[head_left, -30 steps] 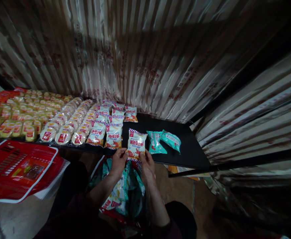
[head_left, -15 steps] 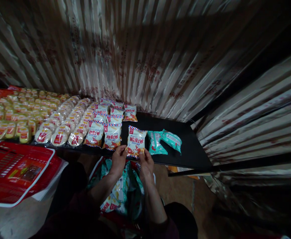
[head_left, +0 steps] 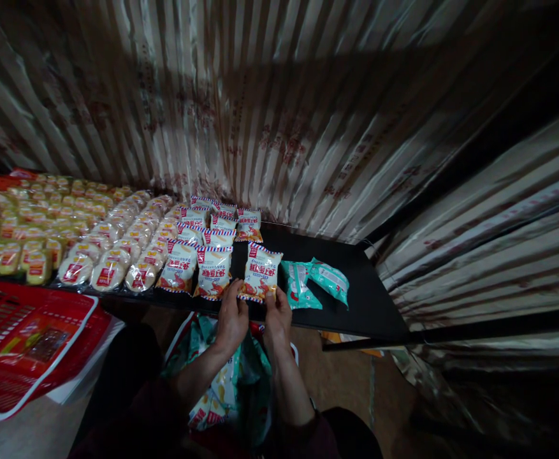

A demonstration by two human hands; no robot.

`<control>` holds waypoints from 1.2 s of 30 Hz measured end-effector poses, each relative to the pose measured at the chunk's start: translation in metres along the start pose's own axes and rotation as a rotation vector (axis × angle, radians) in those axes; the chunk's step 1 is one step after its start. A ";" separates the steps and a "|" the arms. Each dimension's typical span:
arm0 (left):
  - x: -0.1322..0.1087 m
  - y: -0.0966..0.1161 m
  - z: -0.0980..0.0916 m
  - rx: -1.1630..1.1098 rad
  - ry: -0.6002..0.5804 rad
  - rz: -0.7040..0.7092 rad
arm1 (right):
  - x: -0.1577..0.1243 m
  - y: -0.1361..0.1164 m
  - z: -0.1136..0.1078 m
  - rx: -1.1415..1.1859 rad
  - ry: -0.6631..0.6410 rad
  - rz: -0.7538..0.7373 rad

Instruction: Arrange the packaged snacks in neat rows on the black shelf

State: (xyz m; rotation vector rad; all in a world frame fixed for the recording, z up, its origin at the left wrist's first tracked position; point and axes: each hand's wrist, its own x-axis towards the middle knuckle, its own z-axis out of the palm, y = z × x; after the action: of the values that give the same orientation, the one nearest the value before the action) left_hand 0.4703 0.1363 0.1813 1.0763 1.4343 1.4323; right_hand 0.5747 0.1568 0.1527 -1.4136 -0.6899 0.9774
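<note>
A white and orange snack bag [head_left: 262, 269] with a striped top edge stands at the front of the black shelf [head_left: 375, 299]. My left hand [head_left: 232, 317] pinches its lower left corner, and my right hand [head_left: 278, 313] grips the lower right corner with the thumb on the front. Just left of it, similar snack bags [head_left: 213, 271] stand in rows. To the right, two teal snack bags [head_left: 301, 287] lie on the shelf, touching each other. Below my hands, a basket holds more teal and white bags [head_left: 212, 389]; my forearms hide part of them.
Rows of round wrapped cakes [head_left: 109, 274] and small yellow wrapped cakes [head_left: 37, 264] fill the shelf's left side. A red basket [head_left: 25, 350] with a white rim sits at lower left. Striped curtain [head_left: 279, 115] hangs behind the shelf, and a dark pole [head_left: 432, 172] slants at right.
The view has tipped slightly, so the shelf sits lower in the picture. Both hands stay at the snack bag's bottom corners, and the bag has hardly moved along the shelf.
</note>
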 end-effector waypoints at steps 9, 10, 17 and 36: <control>0.022 0.008 0.017 0.050 -0.046 0.033 | 0.029 -0.013 0.023 -0.048 0.034 -0.065; 0.026 0.010 0.019 0.041 -0.040 0.025 | 0.034 -0.013 0.025 -0.063 0.039 -0.078; 0.053 0.014 0.030 0.087 -0.033 0.014 | 0.069 -0.009 0.038 -0.163 0.011 -0.146; 0.109 -0.005 0.058 0.455 0.019 0.056 | 0.127 0.003 0.068 -0.478 0.002 -0.311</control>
State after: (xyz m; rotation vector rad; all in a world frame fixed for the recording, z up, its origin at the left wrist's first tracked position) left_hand 0.4927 0.2579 0.1772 1.3914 1.8086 1.1811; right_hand 0.5739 0.2996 0.1348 -1.6504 -1.1570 0.5849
